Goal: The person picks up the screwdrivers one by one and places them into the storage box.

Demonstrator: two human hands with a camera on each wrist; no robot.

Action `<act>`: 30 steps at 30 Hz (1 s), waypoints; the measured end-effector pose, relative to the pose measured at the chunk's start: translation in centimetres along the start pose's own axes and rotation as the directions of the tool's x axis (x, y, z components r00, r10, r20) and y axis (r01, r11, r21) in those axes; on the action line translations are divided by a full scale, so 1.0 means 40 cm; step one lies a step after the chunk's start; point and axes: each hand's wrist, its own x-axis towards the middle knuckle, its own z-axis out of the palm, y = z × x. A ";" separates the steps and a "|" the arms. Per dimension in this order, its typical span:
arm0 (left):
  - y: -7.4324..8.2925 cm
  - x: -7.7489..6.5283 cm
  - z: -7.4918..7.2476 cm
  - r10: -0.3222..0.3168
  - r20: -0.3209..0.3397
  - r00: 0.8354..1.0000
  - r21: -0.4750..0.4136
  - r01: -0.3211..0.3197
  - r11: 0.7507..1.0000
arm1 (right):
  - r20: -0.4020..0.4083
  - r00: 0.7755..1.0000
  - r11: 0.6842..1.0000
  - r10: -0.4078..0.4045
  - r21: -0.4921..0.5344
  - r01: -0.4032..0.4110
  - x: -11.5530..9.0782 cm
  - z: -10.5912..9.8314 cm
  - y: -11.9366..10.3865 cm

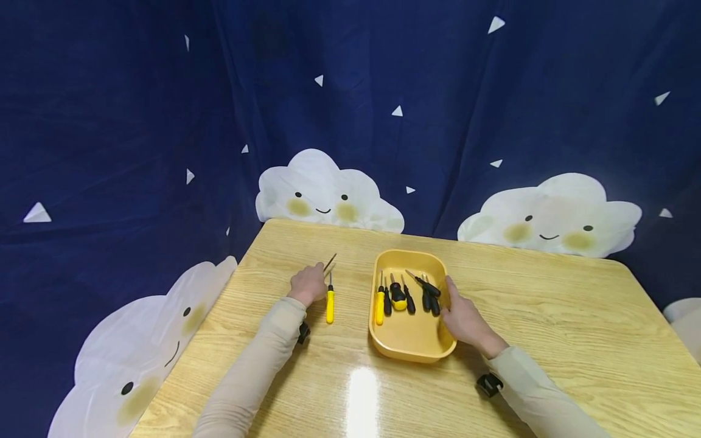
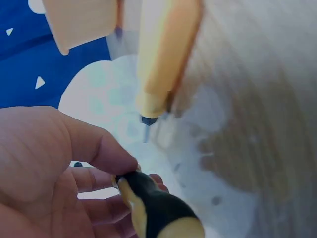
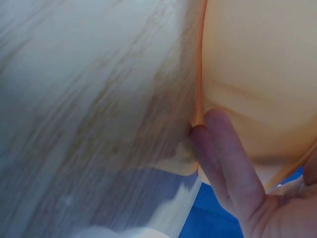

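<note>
My left hand (image 1: pixel 308 285) pinches a screwdriver (image 2: pixel 166 208) between thumb and fingers; its handle is black and yellow in the left wrist view. In the head view its thin shaft (image 1: pixel 330 262) points away, while the hand hides the handle. Just right of that hand, a yellow-handled screwdriver (image 1: pixel 330 306) lies on the table, shaft pointing away. My right hand (image 1: pixel 467 319) holds the right side of a yellow-orange tray (image 1: pixel 408 349), fingers (image 3: pixel 230 153) along the outer wall and thumb at the rim.
Inside the tray lie several screwdrivers: a yellow-handled one (image 1: pixel 380 307), a stubby black-and-yellow one (image 1: pixel 398 298) and black-handled ones, one (image 1: pixel 428 286) slanting across others. The wooden table (image 1: pixel 553 328) meets a dark blue curtain (image 1: pixel 350 73) with cloud figures at its back edge.
</note>
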 end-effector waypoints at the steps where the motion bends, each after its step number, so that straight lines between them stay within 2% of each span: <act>1: 0.004 0.001 -0.003 0.002 -0.011 1.000 -0.007 -0.002 1.000 | -0.001 1.000 1.000 0.000 -0.003 0.000 0.000 0.000 0.001; 7: 0.035 0.005 -0.021 0.027 -0.053 0.998 -0.057 -0.030 0.998 | -0.023 1.000 0.999 -0.017 -0.031 0.017 0.003 0.005 0.007; 13: 0.068 0.007 -0.039 0.054 -0.063 0.997 -0.111 -0.061 0.992 | -0.018 1.000 1.000 -0.008 -0.022 0.007 0.004 0.008 0.006; 20: 0.114 -0.002 -0.067 0.098 -0.049 0.994 -0.237 -0.107 0.966 | -0.025 1.000 0.999 -0.013 -0.037 0.012 0.005 0.006 0.005; 25: 0.139 -0.008 -0.078 0.120 -0.027 0.992 -0.346 -0.122 0.930 | -0.021 1.000 0.999 -0.019 -0.031 0.019 0.003 0.006 0.005; 30: 0.158 -0.007 -0.084 0.150 0.007 0.989 -0.490 -0.128 0.863 | -0.014 1.000 1.000 -0.011 -0.027 0.011 0.002 0.005 0.004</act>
